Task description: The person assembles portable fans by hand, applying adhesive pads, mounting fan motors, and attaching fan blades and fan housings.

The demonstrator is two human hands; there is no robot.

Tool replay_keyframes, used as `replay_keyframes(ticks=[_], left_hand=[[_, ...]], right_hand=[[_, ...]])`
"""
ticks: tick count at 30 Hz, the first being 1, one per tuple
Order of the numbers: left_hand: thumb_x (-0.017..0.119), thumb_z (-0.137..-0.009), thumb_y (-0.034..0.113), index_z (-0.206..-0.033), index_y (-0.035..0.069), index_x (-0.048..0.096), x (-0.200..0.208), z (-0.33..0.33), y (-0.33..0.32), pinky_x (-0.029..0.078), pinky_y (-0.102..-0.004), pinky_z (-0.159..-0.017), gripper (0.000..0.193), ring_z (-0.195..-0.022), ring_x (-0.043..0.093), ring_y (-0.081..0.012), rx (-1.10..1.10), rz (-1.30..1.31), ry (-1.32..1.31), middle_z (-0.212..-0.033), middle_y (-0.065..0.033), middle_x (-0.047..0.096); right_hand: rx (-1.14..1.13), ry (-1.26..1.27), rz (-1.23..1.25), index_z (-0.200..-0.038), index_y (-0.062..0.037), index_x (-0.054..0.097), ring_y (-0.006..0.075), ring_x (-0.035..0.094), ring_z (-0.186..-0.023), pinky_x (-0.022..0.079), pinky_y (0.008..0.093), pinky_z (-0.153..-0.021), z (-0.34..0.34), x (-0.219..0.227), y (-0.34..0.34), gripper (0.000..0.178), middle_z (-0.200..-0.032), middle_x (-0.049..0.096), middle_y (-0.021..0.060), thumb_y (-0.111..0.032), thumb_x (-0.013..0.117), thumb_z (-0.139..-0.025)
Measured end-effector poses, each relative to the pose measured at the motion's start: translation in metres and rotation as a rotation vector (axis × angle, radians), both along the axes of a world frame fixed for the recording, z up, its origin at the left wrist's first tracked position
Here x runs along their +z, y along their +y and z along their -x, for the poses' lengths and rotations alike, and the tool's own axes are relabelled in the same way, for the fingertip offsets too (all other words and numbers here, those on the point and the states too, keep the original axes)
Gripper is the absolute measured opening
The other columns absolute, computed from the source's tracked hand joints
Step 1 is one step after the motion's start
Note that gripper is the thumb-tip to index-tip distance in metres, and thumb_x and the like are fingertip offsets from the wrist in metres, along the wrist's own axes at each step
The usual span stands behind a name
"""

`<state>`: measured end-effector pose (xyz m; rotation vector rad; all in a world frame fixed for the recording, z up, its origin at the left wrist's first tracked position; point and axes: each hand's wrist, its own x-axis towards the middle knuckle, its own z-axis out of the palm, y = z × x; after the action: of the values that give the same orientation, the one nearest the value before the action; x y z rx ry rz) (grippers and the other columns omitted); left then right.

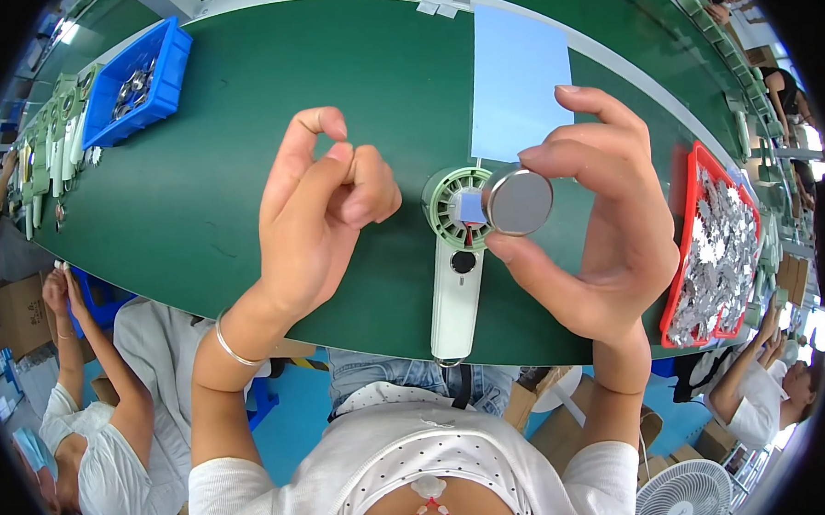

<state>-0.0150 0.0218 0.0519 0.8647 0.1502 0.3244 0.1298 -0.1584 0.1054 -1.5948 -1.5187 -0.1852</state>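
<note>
Green surface (359,76), workshop around it. Co-worker in white (109,473) lower left, another (759,394) lower right, cage fan (685,494) at the bottom right.

Handheld fan (453,293) lies on the surface between the hands, round green head away from the person, white handle toward them. Head shows ribs, a blue patch and a red wire.

Right hand (625,234): thumb and index pinch a metal disc (521,202) by its edge, beside the fan head and overlapping its rim in view; can't tell if touching. Other fingers bent.

Left hand (309,211): left of the fan, fingers curled, thumb tip by the index tip; can't tell if anything's between.

Blue sheet (520,78) beyond the fan. Red tray (685,236) of metal pieces (718,262) far right. Blue bin (173,75) with metal parts (135,88) upper left.
</note>
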Motion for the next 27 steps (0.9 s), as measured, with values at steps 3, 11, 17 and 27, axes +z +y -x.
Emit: replay_keyframes(ticks=[3, 11, 17, 27], left_hand=[[0.041, -0.096, 0.002, -0.121, 0.009, 0.038, -0.011, -0.003, -0.002, 0.039, -0.0324, -0.075, 0.026, -0.075, 0.045, -0.0158, 0.054, -0.039, -0.098, -0.085, -0.0051, 0.05], [0.089, -0.063, 0.033, -0.156, 0.008, 0.015, -0.041, -0.018, -0.016, 0.026, -0.0472, -0.115, 0.122, -0.144, 0.029, -0.0346, -0.093, -1.178, 0.062, -0.154, -0.0163, 0.034], [0.088, -0.066, 0.032, -0.149, 0.011, 0.035, -0.046, -0.021, -0.021, 0.028, -0.0462, -0.113, 0.101, -0.138, 0.037, -0.034, -0.071, -1.201, 0.073, -0.15, -0.0115, 0.041], [0.086, -0.067, 0.03, -0.14, 0.013, 0.049, -0.046, -0.023, -0.016, 0.032, -0.0438, -0.109, 0.083, -0.13, 0.047, -0.0299, -0.107, -1.19, 0.047, -0.139, -0.008, 0.051]], right_hand=[[-0.015, 0.137, 0.081, -0.105, 0.0046, 0.066, 0.031, 0.057, -0.111, 0.039, 0.0513, -0.105, 0.0, -0.007, -0.001, 0.043, -0.101, 0.065, 0.0127, -0.002, 0.08, -0.065], [-0.034, 0.495, 0.198, -0.108, -0.0032, 0.072, 0.0269, 0.056, -0.115, 0.039, 0.0448, -0.108, -0.006, -0.049, -0.02, 0.046, -0.11, 0.062, 0.0083, -0.002, 0.084, -0.063], [-0.043, 0.388, 0.319, -0.107, -0.0003, 0.073, 0.0349, 0.047, -0.13, 0.04, 0.0465, -0.107, 0.004, -0.05, -0.014, 0.044, -0.12, 0.058, 0.0117, -0.001, 0.081, -0.063], [-0.081, 0.265, 0.362, -0.106, -0.0007, 0.073, 0.0353, 0.049, -0.129, 0.041, 0.0469, -0.106, 0.001, -0.055, -0.011, 0.044, -0.117, 0.059, 0.0114, -0.001, 0.081, -0.063]])
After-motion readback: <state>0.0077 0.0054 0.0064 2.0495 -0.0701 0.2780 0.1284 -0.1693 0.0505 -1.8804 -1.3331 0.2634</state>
